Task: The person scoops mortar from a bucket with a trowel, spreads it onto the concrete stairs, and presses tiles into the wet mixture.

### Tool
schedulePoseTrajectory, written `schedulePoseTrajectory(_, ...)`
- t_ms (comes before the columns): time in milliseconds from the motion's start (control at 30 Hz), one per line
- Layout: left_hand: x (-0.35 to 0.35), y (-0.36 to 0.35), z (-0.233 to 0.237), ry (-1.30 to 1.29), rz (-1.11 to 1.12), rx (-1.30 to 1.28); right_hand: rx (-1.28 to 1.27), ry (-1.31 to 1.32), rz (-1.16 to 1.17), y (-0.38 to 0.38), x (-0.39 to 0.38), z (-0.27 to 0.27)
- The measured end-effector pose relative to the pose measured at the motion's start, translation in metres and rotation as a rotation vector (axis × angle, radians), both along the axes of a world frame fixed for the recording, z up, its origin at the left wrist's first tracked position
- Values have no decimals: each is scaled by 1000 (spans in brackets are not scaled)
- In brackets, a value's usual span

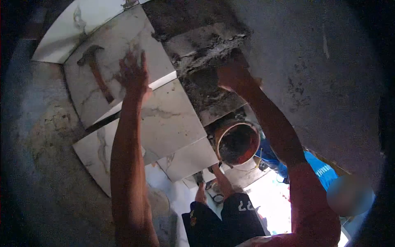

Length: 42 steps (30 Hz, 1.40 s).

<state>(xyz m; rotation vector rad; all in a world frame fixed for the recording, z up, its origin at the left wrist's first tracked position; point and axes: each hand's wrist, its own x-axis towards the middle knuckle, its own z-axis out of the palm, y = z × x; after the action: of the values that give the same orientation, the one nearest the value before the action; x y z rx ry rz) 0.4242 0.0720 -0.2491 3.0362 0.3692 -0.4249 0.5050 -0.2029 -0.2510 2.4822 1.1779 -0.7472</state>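
My left hand (133,75) lies with spread fingers on a pale marble-look tile (158,61). A claw hammer (98,75) rests on the same tile, just left of that hand. My right hand (234,77) is closed in a fist over a strip of rough, dark mortar (201,78) beside the tile's edge. Something dark shows at the fist, but shadow hides what it is. Below my right forearm stands a round bucket (258,142) with dark contents.
More marble-look tiles (173,115) reach toward my feet, with a raised edge between two of them. A grey wall-like surface (312,74) runs along the right. Another person in a blue shirt (323,168) is close at the lower right, beyond my right arm.
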Motion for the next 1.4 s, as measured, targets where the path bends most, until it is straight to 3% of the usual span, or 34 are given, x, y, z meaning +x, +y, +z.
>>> schedulePoseTrajectory(33, 4, 5, -15, -61, 8, 30, 69, -81, 109, -20, -5, 9)
schedulePoseTrajectory(100, 8, 3, -22, -131, 17, 59, -84, 11, -160, -38, -31, 40)
schedulePoseTrajectory(133, 5, 0, -18, -142, 32, 99, -84, 8, -161, -49, -37, 35)
schedulePoseTrajectory(233, 3, -1, -10, -126, 27, 153, -104, 175, -332, -70, -57, -9)
schedulePoseTrajectory(300, 4, -1, -10, -92, 15, 155, 108, 17, -294, -73, -70, -35)
schedulePoseTrajectory(400, 6, -4, -2, -40, 32, 164, 193, -91, -395, -65, -80, -83)
schedulePoseTrajectory(433, 5, -7, 4, -24, 42, 138, 195, -91, -396, -64, -80, -96)
schedulePoseTrajectory(500, 6, -7, 3, -6, 51, 115, 170, -257, -121, -62, -78, -114)
schedulePoseTrajectory(533, 6, -5, -4, -43, 49, 131, 171, -257, -124, -58, -76, -110)
schedulePoseTrajectory(600, 6, -2, -5, -74, 50, 154, 446, -474, -59, -45, -71, -98)
schedulePoseTrajectory(667, 6, -4, 3, -15, -1, 175, 436, -452, -59, -39, -66, -104)
schedulePoseTrajectory(733, 6, 8, -22, -21, -2, 123, 423, -435, -55, -35, -60, -107)
schedulePoseTrajectory(800, 6, 13, -28, -34, -4, 73, 471, -294, -242, -27, -52, -106)
schedulePoseTrajectory(833, 4, 10, -24, -126, -32, 111, 476, -295, -238, -21, -45, -101)
schedulePoseTrajectory(900, 2, 6, -21, -209, -63, 146, 230, -317, -245, -13, -35, -82)
schedulePoseTrajectory(933, 4, 5, -19, -193, -28, 159, 228, -316, -244, -14, -32, -78)
schedulePoseTrajectory(1000, 4, 1, -16, -173, 10, 165, 465, -530, -47, -21, -30, -69)
schedulePoseTrajectory(1100, 5, 1, -5, -27, 19, 81, 379, -393, -80, -40, -50, -41)
schedulePoseTrajectory(1167, 5, -1, 0, 10, 5, 71, 426, -418, -280, -65, -82, -24)
schedulePoseTrajectory(1233, 5, 6, -18, -41, -15, 110, 229, -67, -665, -80, -117, 28)
schedulePoseTrajectory(1300, 5, 10, -24, -93, -35, 156, 251, -305, -490, -135, -181, 11)
schedulePoseTrajectory(1367, 8, 8, -11, -24, -19, 92, 203, -98, -920, -145, -210, 32)
schedulePoseTrajectory(1400, 11, 12, -10, -15, -38, 78, 185, -96, -939, -165, -227, 8)
